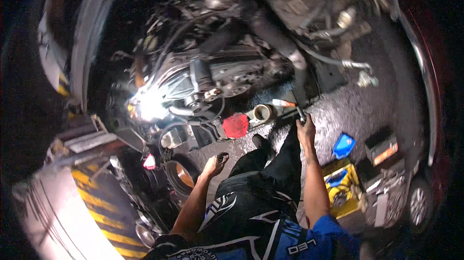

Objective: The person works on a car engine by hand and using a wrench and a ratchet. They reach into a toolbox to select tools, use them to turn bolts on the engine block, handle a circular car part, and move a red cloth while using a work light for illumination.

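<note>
My right hand (305, 130) is closed round a slim dark tool (300, 112), whose kind I cannot make out. The tool points up toward the car's engine bay, beside an orange-and-white piece (283, 103). My left hand (216, 165) hangs lower and further left, in front of my body, with its fingers curled. Something dark shows at its fingertips, too blurred to name. Between the hands, at the front edge of the engine bay, are a round open pipe mouth (262, 112) and a red many-sided object (236, 126).
A bright work light (153, 105) glares at the left of the engine parts (241, 74). To my right on the floor stand a yellow case (344, 190), a blue container (343, 145), a dark box (381, 146) and a tray of metal tools (389, 195). A yellow-and-black striped panel (99, 207) lies left.
</note>
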A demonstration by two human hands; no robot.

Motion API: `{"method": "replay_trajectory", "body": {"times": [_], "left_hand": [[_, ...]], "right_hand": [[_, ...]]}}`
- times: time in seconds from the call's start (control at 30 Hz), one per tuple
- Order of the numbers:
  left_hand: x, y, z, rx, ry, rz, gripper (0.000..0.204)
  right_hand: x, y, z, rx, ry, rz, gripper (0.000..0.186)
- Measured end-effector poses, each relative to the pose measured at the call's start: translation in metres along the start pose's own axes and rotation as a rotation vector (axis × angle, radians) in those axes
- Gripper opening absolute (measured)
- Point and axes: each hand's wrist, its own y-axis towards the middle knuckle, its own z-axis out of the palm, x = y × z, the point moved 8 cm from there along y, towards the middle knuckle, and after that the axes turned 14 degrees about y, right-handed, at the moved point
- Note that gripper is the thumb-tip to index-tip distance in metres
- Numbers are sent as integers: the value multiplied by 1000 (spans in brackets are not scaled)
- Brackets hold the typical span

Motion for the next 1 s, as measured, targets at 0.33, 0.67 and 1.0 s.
{"method": "replay_trajectory", "body": {"times": [0.33, 0.67, 1.0], "left_hand": [[53, -24, 24, -154, -268, -197, 47], [144, -26, 92, -103, -320, -306, 47], [193, -15, 121, -145, -530, -272, 46]], "right_hand": [[97, 2, 22, 96, 31, -247, 48], [201, -17, 61, 245, 170, -284, 55], [328, -67, 146, 481, 651, -254, 40]]}}
